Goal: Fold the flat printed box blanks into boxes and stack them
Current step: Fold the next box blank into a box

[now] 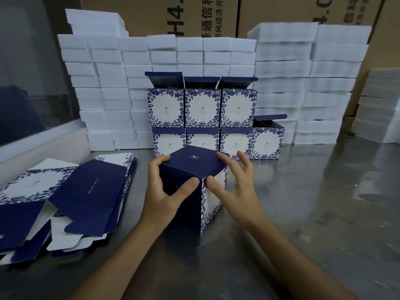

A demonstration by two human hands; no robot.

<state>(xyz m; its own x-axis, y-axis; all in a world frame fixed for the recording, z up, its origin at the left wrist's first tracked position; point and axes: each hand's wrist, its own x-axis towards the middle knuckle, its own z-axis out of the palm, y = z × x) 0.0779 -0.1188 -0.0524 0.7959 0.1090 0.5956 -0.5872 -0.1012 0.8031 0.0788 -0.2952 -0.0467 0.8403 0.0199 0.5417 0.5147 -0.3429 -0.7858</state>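
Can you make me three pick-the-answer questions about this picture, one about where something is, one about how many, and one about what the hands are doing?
1. Where do the flat blanks lie?
A. left of the hands
B. on the foam
C. behind the stack

2. How many folded boxes stand in the stack?
A. three
B. seven
C. ten

3. What is the left hand doing?
A. hanging idle
B. gripping the box
C. lifting foam

Answers: 1 A, the pile sits on the table's left. 2 B, three stand atop four. 3 B, its fingers and thumb wrap the box's dark side while the right hand touches it.
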